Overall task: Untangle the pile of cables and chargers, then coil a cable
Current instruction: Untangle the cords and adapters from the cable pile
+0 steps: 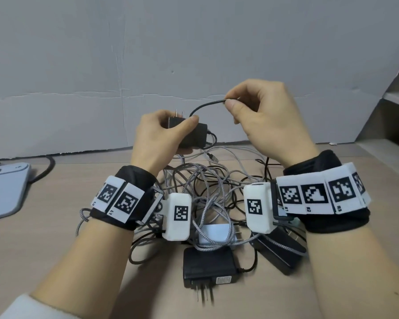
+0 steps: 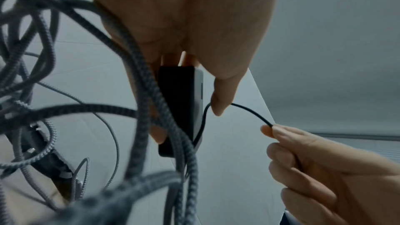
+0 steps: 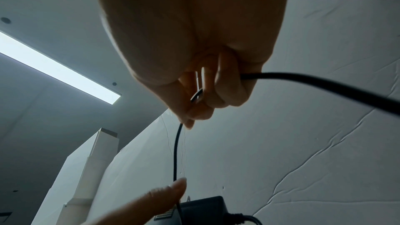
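Observation:
My left hand grips a black charger raised above the pile, prongs pointing up. Its thin black cable arcs from under my left thumb to my right hand, which pinches it between thumb and forefinger. In the right wrist view a metal connector shows inside that hand's curled fingers. Below both wrists lies the tangled pile of grey braided cables and thin black ones on the table.
A black charger with prongs toward me lies at the front, a white charger behind it and another black adapter to its right. A grey flat device with a black cord sits far left. A white board stands behind.

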{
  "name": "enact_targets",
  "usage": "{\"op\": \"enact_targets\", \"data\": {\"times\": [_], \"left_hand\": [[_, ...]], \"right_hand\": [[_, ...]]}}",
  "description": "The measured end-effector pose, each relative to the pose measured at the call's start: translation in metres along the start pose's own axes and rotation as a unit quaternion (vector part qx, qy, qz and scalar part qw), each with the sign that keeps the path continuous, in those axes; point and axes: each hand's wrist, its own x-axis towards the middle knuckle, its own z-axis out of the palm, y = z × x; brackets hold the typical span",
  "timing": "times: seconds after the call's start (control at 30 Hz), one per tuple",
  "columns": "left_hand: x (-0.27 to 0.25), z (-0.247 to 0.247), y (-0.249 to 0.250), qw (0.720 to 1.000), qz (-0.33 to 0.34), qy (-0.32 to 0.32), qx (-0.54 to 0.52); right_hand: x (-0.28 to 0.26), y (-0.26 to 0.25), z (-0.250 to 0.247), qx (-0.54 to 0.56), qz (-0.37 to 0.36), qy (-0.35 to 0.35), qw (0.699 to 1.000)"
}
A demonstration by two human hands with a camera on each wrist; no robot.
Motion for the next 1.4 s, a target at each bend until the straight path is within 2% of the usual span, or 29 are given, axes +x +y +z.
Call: {"op": "enact_targets", "data": {"times": [0.07, 0.13, 0.23, 0.33, 0.43, 0.6, 0.8, 1.03, 1.2, 1.33, 1.4], "left_hand": [[0.000, 0.001, 0.000, 1.000, 0.004, -0.009, 0.003], [-0.001, 0.002, 0.002, 1.000, 0.007, -0.023, -0.006], [-0.003, 0.003, 0.005, 0.999, 0.001, -0.032, -0.043], [-0.002, 0.003, 0.005, 0.995, -0.033, -0.024, -0.087], [0.000, 0.004, 0.003, 0.990, -0.073, -0.030, -0.118], [0.001, 0.004, 0.002, 0.985, -0.091, -0.048, -0.138], [0.002, 0.001, -0.001, 0.985, -0.074, -0.075, -0.134], [0.001, -0.003, 0.000, 0.979, -0.044, -0.150, -0.129], [0.002, -0.006, -0.001, 0.984, -0.033, -0.145, -0.102], [0.003, -0.007, -0.001, 0.987, -0.027, -0.142, -0.064], [0.003, -0.007, -0.002, 0.985, -0.029, -0.166, -0.040]], "right_hand": [[-0.001, -0.002, 0.000, 0.000, 0.016, -0.021, 1.000], [-0.004, -0.002, 0.000, -0.021, 0.041, -0.086, 0.995], [-0.008, 0.000, 0.003, -0.108, 0.059, -0.194, 0.973], [-0.010, 0.002, 0.010, -0.156, 0.050, -0.229, 0.960], [-0.008, 0.002, 0.015, -0.162, 0.043, -0.201, 0.965], [-0.006, 0.003, 0.015, -0.205, 0.022, -0.165, 0.965], [-0.002, 0.007, 0.006, -0.157, 0.010, -0.169, 0.973], [-0.002, 0.010, 0.009, -0.166, 0.027, -0.144, 0.975], [-0.002, 0.011, 0.007, -0.159, 0.041, -0.141, 0.976], [-0.004, 0.008, 0.006, -0.076, 0.033, -0.134, 0.987], [-0.002, 0.006, 0.005, -0.008, 0.022, -0.094, 0.995]]}}
